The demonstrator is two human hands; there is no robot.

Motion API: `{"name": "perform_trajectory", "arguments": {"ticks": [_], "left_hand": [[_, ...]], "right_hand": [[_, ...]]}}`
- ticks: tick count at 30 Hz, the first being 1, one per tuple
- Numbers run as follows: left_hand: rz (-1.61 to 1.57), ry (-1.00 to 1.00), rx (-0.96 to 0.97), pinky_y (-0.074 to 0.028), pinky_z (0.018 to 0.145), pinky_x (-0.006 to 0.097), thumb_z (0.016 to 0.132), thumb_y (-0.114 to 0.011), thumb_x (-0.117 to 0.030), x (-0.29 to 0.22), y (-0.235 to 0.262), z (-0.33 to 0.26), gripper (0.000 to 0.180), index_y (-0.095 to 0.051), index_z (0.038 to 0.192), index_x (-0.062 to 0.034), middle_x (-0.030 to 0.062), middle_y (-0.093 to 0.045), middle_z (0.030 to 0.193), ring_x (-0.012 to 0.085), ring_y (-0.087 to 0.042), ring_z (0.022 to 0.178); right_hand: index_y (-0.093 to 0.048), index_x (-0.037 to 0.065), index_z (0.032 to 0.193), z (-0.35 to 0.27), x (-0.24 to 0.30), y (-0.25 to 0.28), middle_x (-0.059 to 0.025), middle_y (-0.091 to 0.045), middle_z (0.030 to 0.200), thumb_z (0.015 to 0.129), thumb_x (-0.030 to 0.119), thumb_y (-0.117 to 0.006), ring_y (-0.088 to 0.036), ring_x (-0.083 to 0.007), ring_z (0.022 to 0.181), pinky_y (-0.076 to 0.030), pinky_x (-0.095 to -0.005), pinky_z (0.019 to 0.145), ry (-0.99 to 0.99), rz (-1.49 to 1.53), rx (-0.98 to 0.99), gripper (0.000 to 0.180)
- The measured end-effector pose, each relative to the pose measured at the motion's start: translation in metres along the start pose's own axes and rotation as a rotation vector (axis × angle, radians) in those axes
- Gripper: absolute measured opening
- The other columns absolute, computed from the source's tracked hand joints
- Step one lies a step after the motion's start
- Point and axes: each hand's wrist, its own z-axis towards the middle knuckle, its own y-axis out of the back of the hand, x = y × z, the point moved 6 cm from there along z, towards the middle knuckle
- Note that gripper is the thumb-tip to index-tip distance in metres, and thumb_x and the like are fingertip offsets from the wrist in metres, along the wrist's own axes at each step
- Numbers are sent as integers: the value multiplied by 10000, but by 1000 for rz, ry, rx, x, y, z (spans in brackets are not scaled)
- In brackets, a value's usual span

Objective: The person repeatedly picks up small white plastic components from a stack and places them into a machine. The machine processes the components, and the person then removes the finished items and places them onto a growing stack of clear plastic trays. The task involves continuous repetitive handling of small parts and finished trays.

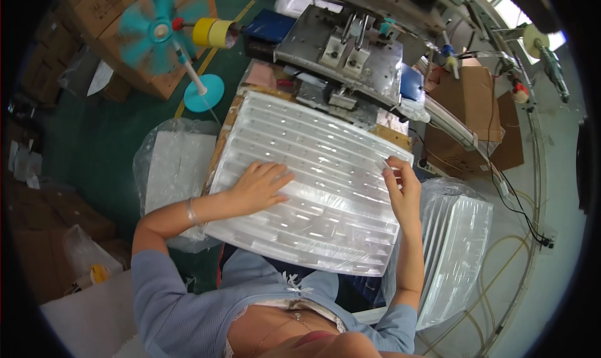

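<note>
A large white ribbed panel (313, 148) lies in front of me, tilted, with a shiny clear surface that looks like plastic film. My left hand (260, 186) rests on its left-centre part, fingers spread and holding nothing. Near the panel's upper right corner is my right hand (402, 179), thumb and fingertips drawn together. Something thin and pale seems to be at those fingertips, too small to name. Under the panel, the worn brown edge of a board (216, 158) shows on the left.
Beyond the panel stands a metal machine bed (300, 48) with clamps. Wrapped white panels stand at right (460, 251), and a plastic-covered white stack (178, 170) lies at left. A turquoise fan (203, 94), cardboard boxes (469, 101) and hanging tools (554, 70) surround the station.
</note>
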Motion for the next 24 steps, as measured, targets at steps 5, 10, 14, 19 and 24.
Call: {"name": "perform_trajectory", "arguments": {"ticks": [5,10,14,19,24], "left_hand": [[-66,-14,-324,-323,916,430,801,-629,-288,4,44,70,556,-459,1285,-74,162,-477,1236,313,-441,1126],[162,-31,-772,-320,867,419,817,-599,-359,-4,108,219,469,-551,1208,-103,137,-525,1108,288,-451,1049],[404,27,-535,-307,852,413,815,-585,-405,-1,103,291,390,-627,1085,-126,114,-574,928,261,-452,975],[287,-30,-771,-323,813,371,793,-644,-291,-7,130,261,281,-641,1026,-133,48,-598,849,209,-500,853],[-74,98,-749,-384,680,292,827,-624,-163,27,137,149,222,-613,1040,-103,67,-612,828,174,-535,685]], "right_hand": [[-615,43,1003,-2,-39,24,-75,-605,1104,855,103,-615,-582,-128,881,-477,-227,654,-83,190,-201,159],[-616,50,1066,27,-15,38,-69,-598,1081,840,50,-610,-586,-123,902,-490,-221,680,51,191,-319,225],[-610,29,1057,63,-8,47,-82,-615,1048,839,46,-612,-616,-139,860,-505,-239,686,51,204,-387,218],[-606,24,1035,113,56,35,-117,-632,988,818,58,-631,-627,-200,777,-509,-310,639,432,-96,-547,222],[-652,39,944,177,85,1,-139,-663,849,787,123,-654,-642,-296,715,-500,-357,641,525,-578,-525,178]]}}
